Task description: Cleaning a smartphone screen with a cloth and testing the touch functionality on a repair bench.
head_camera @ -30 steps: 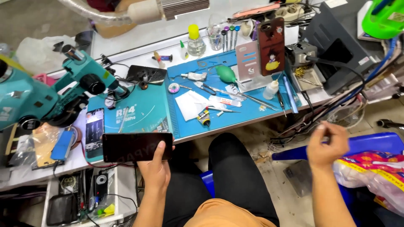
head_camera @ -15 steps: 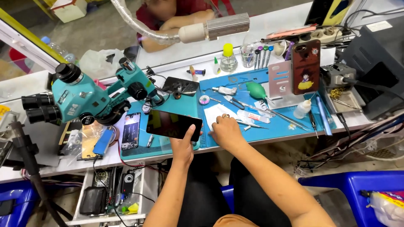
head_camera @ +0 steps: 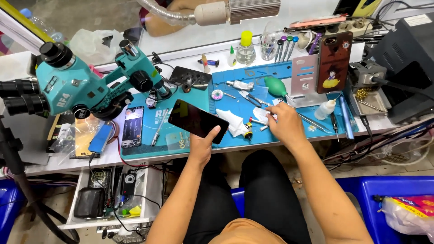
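Right hand (head_camera: pixel 284 124) now rightward, fingers curled on tweezers (head_camera: pixel 258 121); left hand (head_camera: pixel 201 143) gripping one dark phone (head_camera: pixel 198 121).

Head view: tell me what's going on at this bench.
A person sits at a blue mat crowded with tools. The left hand holds a dark phone tilted above the mat. The right hand reaches among the small tools near a white cloth. A teal microscope stands at the left.
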